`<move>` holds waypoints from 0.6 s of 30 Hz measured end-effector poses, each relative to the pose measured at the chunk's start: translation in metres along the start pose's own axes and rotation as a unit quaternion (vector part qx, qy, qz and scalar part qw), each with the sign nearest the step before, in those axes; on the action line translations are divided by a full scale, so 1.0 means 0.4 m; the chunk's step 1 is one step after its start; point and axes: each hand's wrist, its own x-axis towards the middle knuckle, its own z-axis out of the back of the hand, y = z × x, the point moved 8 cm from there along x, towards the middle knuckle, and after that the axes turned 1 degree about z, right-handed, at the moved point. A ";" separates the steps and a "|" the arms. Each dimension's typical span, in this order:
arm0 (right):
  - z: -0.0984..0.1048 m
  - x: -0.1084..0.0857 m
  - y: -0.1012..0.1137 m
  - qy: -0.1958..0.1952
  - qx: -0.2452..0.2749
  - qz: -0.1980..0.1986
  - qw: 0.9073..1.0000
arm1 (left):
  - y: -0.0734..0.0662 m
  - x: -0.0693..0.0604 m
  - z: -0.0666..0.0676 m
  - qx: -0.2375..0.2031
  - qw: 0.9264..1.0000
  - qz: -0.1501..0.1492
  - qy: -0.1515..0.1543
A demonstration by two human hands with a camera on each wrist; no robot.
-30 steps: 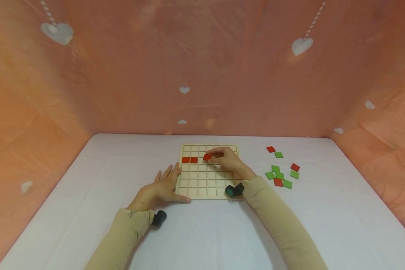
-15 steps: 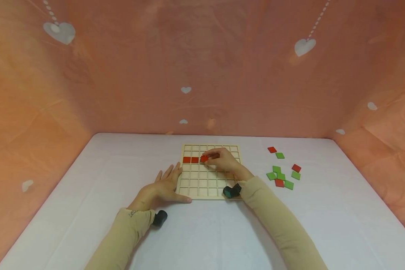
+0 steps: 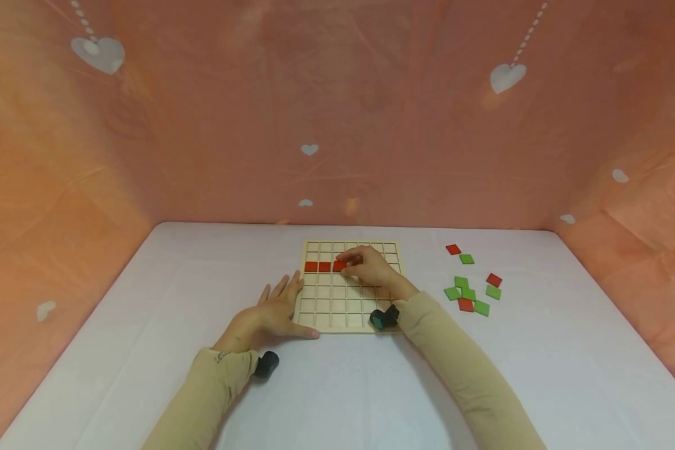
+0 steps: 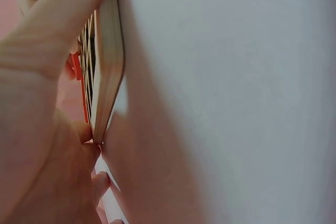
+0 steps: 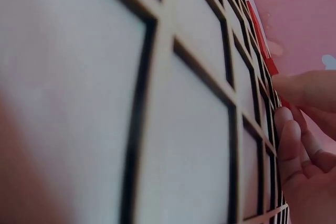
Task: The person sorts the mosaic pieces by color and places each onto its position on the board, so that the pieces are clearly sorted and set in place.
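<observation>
A wooden grid board (image 3: 337,307) lies on the white table. Two red square tiles (image 3: 317,267) sit side by side in cells at the left end of one row. My right hand (image 3: 367,266) pinches a third red tile (image 3: 339,266) at the cell just right of them; its fingers partly cover it. My left hand (image 3: 271,314) rests with spread, straight fingers against the board's left side, the thumb along the front edge near the corner. In the left wrist view, the board's edge (image 4: 109,51) runs between thumb and fingers.
Right of the board lie several loose green tiles (image 3: 468,294), some overlapping, and a few red tiles (image 3: 494,279). An orange-pink cloth with heart shapes (image 3: 337,112) surrounds the table (image 3: 540,350). Black wrist cameras (image 3: 267,364) stick out from both cuffs.
My right hand has moved slightly left and down, bringing the red tile from a tilted position to nearly flat at the third cell. The left hand stays put.
</observation>
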 end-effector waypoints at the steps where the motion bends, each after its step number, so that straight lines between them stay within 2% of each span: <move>1: 0.000 0.000 0.001 -0.001 -0.002 0.001 1.000 | 0.000 0.000 0.000 0.000 1.000 0.000 0.000; 18: 0.005 -0.009 -0.003 -0.007 0.045 0.003 0.999 | 0.003 0.000 0.001 -0.006 1.000 0.010 0.002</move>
